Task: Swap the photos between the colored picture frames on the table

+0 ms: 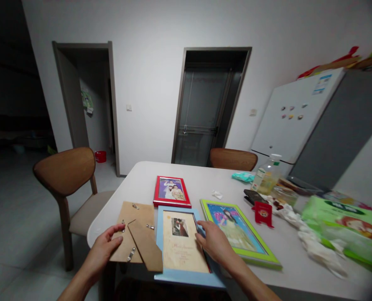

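A light blue picture frame (186, 242) lies face up near the table's front edge, with a cream printed sheet (182, 251) and a small photo of a couple inside. My right hand (215, 242) has its curled fingers on the frame's right rail. Left of the frame is a brown backing board (118, 246), fitted with metal clips and a fold-out stand (146, 246). My left hand (103, 248) grips the board's left edge between thumb and fingers. A red framed photo (171, 191) lies behind, and a green framed photo (236, 232) lies to the right.
On the white table (201, 175)'s right side are a bottle (266, 175), a dark phone-like object (253, 196), a red card-like item (263, 214), crumpled tissues (317, 246) and a green tissue pack (342, 225). Wooden chairs stand left (67, 171) and behind (233, 159).
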Demonstrator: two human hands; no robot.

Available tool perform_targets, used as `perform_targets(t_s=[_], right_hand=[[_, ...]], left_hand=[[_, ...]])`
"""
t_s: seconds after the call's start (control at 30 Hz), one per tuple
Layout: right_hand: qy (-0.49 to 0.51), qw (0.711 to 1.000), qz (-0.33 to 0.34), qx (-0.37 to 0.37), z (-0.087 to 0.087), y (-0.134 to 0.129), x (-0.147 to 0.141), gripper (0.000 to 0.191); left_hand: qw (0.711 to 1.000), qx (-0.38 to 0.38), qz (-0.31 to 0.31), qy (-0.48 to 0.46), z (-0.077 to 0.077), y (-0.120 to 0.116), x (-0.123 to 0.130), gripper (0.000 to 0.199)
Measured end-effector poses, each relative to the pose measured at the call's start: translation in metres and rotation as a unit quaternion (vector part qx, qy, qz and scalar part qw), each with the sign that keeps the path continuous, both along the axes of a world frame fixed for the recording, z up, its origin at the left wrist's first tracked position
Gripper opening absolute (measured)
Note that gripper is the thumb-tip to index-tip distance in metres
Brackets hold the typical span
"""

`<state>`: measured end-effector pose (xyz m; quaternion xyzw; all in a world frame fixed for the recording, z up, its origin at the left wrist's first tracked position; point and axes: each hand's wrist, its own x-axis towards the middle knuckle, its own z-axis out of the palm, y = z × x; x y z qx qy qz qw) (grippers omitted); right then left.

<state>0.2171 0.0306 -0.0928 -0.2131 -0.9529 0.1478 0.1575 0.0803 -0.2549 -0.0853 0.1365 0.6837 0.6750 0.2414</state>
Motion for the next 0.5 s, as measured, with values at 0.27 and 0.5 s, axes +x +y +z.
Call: perform_targets(t_s=[0.27,0.5], right_hand=[[-0.059,0.997,-0.039,0.036,0.000,-0.002,-0.005,0.043],[-0.038,0.998,-0.045,-0.007,-0.003,0.006,-0.016,0.061]], left_hand=[[0.944,-0.205,0.023,0.258,-0.019,0.000,-0.024,0.035],[0.880,-0.240,0.057,0.405,-0.016,0.025,0.000,0.037]])
